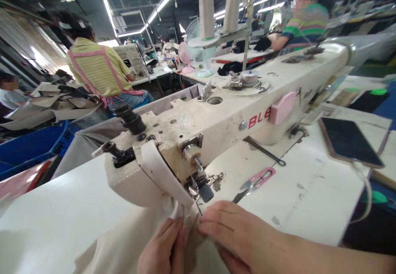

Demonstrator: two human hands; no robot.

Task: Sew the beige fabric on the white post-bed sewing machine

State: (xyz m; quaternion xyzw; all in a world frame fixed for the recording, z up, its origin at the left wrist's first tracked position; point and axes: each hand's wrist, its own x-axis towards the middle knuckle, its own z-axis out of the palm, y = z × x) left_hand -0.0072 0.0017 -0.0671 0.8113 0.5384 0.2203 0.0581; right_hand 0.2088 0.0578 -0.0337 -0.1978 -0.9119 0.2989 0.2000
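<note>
Left hand [162,245] pinched the cloth [123,237], right hand [235,226] fingers pressed together on it, probably steadying it by the machine [192,121]; snips [262,178] lay handy.

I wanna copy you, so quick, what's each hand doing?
Left hand: fingers closed on the beige cloth.
Right hand: fingers bent down on the cloth; whether they grip it can't be told.

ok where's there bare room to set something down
Bare table shows left of the cloth, and right of the snips, short of the phone. It is crowded under the machine head, with left hand and right hand at the cloth.
</note>
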